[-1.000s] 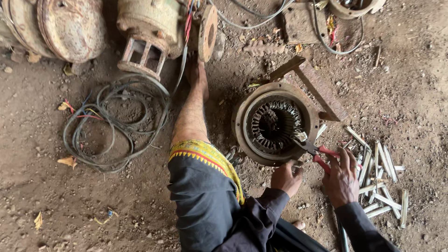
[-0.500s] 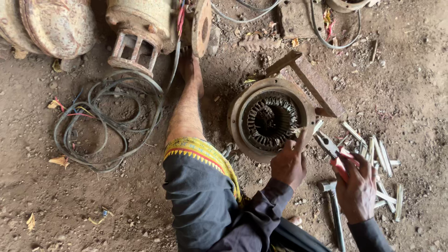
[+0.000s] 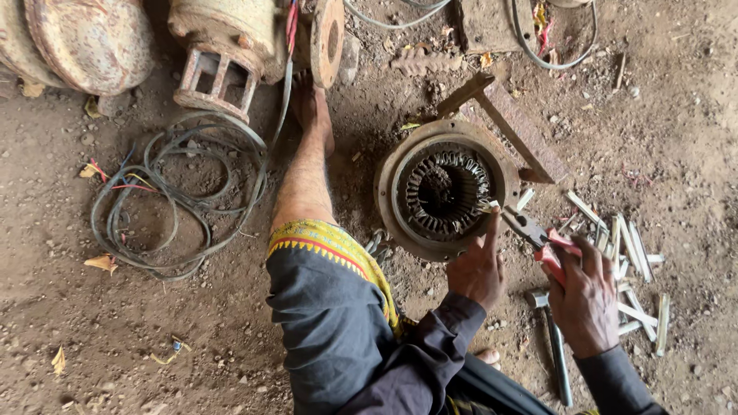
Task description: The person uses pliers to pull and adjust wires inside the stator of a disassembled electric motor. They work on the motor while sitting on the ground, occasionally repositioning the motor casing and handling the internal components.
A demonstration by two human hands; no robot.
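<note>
Seated on a dirt floor (image 3: pixel 154 338), one bare leg (image 3: pixel 306 173) stretched out toward rusty machinery. Round motor stator (image 3: pixel 444 190) lying flat on the ground just in front, open side up, ring of dark windings showing inside its rusted housing. Left hand (image 3: pixel 478 265) resting at the near rim of the stator, fingers curled under, forefinger stretched up onto the rim, touching it; nothing held. Right hand (image 3: pixel 586 296) closed around red-handled pliers (image 3: pixel 530 230), just right of the stator, plier nose reaching to the rim beside the left forefinger and pinching a small pale strip (image 3: pixel 487 206) at the edge of the windings. Hammer (image 3: pixel 552 342) lying on the floor between the two hands, head up near the right wrist. Scatter of pale flat strips (image 3: pixel 626 253) spread on the ground to the right of the right hand. Rusty angled metal bar (image 3: pixel 513 123) lying against the far right side of the stator. Coil of grey cable (image 3: pixel 177 192) on the left, well apart from the hands. Old motor body (image 3: pixel 231 46) and a rusted round cover (image 3: pixel 84 42) at the top left.
</note>
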